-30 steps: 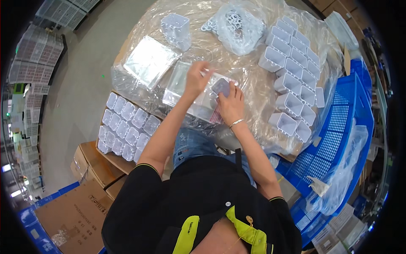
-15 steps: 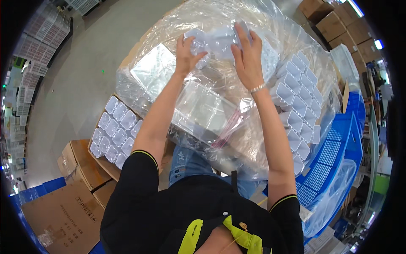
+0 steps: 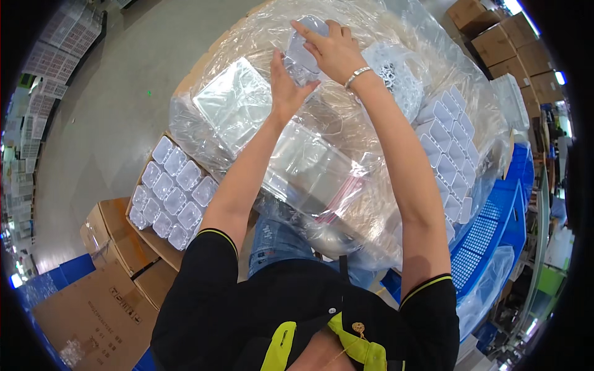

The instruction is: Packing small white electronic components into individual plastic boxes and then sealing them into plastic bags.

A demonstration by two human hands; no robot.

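A clear, faintly bluish plastic container (image 3: 301, 51) is between my two hands at the far side of the plastic-covered work surface. My left hand (image 3: 288, 89) cradles its near end, thumb on one side and fingers on the other. My right hand (image 3: 336, 51) lies across its far right side, fingers bent over the edge. The hands partly hide the container's shape. Just right of my right wrist is a clear bag (image 3: 390, 75) with small shiny metal pieces in it.
Rows of similar translucent containers (image 3: 442, 133) stand on the right. More fill an open carton (image 3: 175, 199) at lower left. Clear-wrapped flat packs (image 3: 303, 162) lie under my arms. Blue plastic crates (image 3: 486, 216) stand at right, brown cartons (image 3: 93, 312) at lower left.
My hands have come closer together around the clear container. The right hand moved left and turned over its far end, uncovering the bag of metal pieces.
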